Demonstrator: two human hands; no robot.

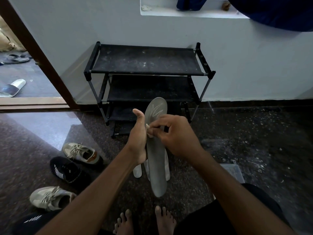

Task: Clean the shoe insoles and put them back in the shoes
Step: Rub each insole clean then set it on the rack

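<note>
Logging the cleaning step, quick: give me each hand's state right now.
Left hand: grips the grey insole along its edge.
Right hand: pinches a small pale wipe against the insole.

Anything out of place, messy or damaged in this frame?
No visible damage. The shoe rack's top shelf and the floor to its right are flecked with white specks. The far beige sneaker and near beige sneaker lie apart, a black shoe between them. The left hand holds the grey insole; the right hand pinches a wipe against it.
</note>
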